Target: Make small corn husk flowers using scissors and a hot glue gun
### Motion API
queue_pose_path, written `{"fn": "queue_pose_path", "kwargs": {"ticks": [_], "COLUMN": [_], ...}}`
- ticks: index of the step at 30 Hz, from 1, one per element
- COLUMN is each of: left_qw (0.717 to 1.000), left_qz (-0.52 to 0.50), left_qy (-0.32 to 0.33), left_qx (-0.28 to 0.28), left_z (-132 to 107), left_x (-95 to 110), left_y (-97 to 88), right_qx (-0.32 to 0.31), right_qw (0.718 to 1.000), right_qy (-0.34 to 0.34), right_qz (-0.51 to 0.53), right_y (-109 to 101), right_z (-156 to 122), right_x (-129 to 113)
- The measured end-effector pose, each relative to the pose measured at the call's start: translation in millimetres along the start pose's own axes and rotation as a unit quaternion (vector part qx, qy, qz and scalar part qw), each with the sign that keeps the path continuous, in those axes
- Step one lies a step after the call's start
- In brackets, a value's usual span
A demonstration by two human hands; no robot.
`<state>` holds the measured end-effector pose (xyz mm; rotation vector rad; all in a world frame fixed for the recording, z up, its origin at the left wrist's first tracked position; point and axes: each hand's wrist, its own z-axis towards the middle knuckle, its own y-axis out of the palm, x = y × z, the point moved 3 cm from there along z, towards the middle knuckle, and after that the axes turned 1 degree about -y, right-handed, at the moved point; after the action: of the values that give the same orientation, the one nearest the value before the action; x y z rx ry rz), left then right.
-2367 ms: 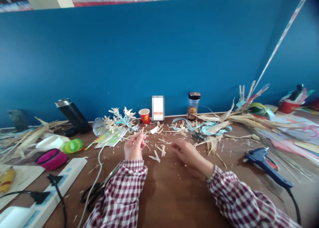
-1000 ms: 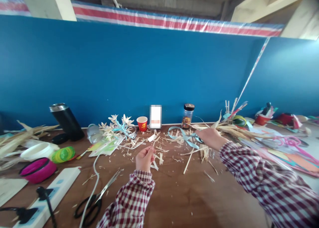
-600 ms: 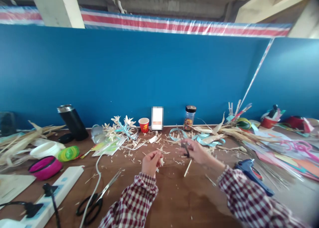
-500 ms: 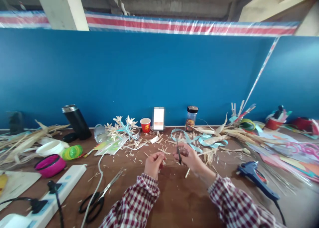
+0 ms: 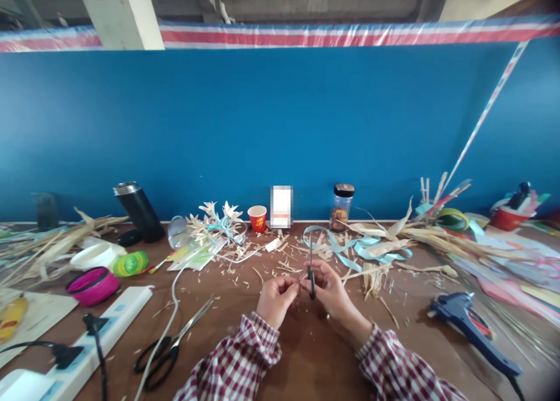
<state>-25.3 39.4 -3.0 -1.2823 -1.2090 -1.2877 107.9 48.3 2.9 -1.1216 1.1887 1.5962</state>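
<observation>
Small scissors at lower centre of frame point blades upward, gripped by the right hand. Adjacent, the left hand presses thumb and fingers together; any content is too small to identify. Large scissors lie lower left, a glue gun lower right.

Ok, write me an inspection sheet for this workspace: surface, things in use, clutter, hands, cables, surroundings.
Surface: brown table, littered with pale scraps.
Things in use: dark tool, apparently scissors.
Clutter: black scissors, blue ribbon, glue gun, red cup.
Hands: left hand pinched, contents too small to tell; right hand grips the dark tool, close beside.
Cables: white cable lies across the black scissors' handles; black cables plugged into power strip.
Surroundings: blue partition behind; striped banner above.
</observation>
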Motion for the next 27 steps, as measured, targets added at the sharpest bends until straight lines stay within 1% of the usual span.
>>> {"fn": "queue_pose_path", "kwargs": {"ticks": [4,8,14,19,23,27], "left_qw": [1.0,1.0,0.998,0.998,1.0,1.0], "left_qz": [0.01,-0.009,-0.044,-0.038,-0.009,0.011], "left_qy": [-0.003,-0.02,-0.034,-0.028,-0.007,0.005], "left_qx": [0.007,0.023,0.033,0.029,0.021,0.029], "left_z": [1.7,3.3,2.0,0.6,0.2,-0.9], "left_x": [-4.4,-9.0,-11.4,-9.9,-5.0,-2.0], "left_y": [-0.6,-0.4,0.6,0.7,1.1,1.3], "right_qx": [0.011,0.028,0.031,0.033,0.03,0.031], "right_qw": [1.0,1.0,0.999,0.999,0.999,0.999], "right_qy": [-0.013,-0.012,-0.007,-0.006,-0.009,-0.013], "right_qz": [-0.007,0.002,0.011,0.022,0.016,0.014], "right_y": [-1.0,-0.1,2.3,2.2,1.7,1.9], "right_z": [-1.5,-2.9,-4.1,-4.2,-4.7,-5.0], "right_x": [2.5,2.9,1.5,2.4,2.7,2.6]}}
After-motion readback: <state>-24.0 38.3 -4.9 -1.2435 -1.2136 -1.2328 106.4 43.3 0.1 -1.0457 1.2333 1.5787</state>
